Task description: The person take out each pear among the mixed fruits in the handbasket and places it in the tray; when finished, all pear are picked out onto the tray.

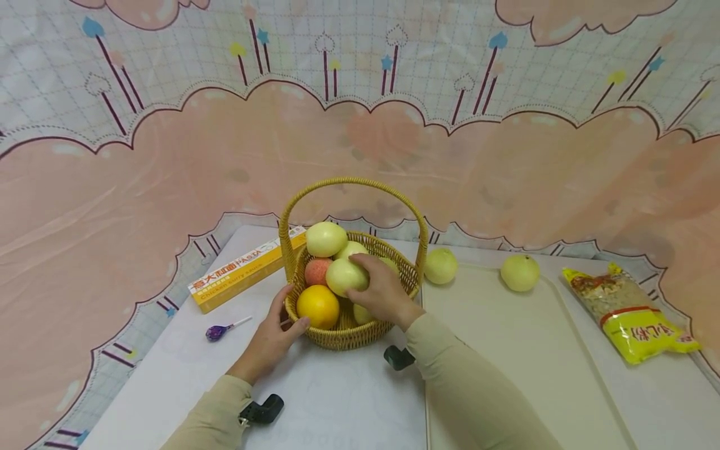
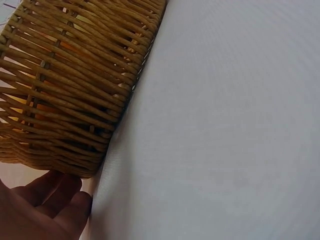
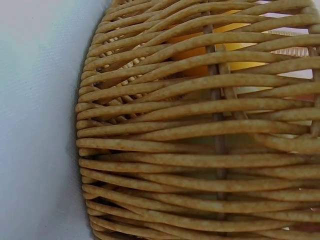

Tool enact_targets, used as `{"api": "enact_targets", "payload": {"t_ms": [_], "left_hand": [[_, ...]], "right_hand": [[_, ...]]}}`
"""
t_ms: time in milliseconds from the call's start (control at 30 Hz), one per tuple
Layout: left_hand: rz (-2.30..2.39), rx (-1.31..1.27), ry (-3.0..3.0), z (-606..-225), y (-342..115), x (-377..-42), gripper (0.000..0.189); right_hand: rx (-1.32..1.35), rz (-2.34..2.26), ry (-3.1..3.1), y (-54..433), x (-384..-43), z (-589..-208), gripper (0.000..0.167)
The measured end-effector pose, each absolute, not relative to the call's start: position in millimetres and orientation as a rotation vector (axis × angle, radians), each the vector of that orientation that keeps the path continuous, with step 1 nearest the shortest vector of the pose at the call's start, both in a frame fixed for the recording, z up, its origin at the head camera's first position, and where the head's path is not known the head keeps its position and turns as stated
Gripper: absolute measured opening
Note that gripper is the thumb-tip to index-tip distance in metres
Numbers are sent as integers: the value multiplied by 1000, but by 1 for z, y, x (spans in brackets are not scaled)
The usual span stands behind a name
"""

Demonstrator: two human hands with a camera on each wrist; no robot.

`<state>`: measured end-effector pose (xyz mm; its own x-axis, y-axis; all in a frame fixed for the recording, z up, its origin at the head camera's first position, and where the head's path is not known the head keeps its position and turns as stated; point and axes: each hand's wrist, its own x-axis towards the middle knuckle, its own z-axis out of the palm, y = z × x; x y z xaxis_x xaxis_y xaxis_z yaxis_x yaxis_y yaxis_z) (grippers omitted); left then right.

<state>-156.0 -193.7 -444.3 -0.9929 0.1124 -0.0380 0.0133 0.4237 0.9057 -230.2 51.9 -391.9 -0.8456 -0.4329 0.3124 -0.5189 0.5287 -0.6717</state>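
A wicker basket [image 1: 337, 339] with a tall arched handle stands mid-table. My left hand [image 1: 270, 342] holds its front left side, thumb at the rim; the left wrist view shows curled fingers [image 2: 60, 192] against the lower weave. Inside the basket, my right hand [image 1: 385, 290] grips a green apple [image 1: 344, 277] from its right side. Around that apple are an orange [image 1: 317, 307], a reddish fruit [image 1: 317, 271], and several more pale green apples, one [image 1: 327, 239] high at the back left. In the right wrist view, basket weave [image 3: 200, 175] hides the right hand.
A yellow pasta box [image 1: 242, 279] lies left of the basket, with a purple-wrapped lollipop [image 1: 216, 332] before it. Two green apples, one beside the basket [image 1: 441, 266] and one farther right [image 1: 520, 273], sit by a cream tray [image 1: 506, 356]. A yellow food bag [image 1: 630, 315] lies far right.
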Motion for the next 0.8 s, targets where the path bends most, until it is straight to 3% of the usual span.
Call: {"api": "enact_targets", "payload": {"t_ms": [800], "left_hand": [[1615,113,2596,-445,-194,-155,79]], "right_hand": [[826,1259,-2530,85,-213,-377,60]]}}
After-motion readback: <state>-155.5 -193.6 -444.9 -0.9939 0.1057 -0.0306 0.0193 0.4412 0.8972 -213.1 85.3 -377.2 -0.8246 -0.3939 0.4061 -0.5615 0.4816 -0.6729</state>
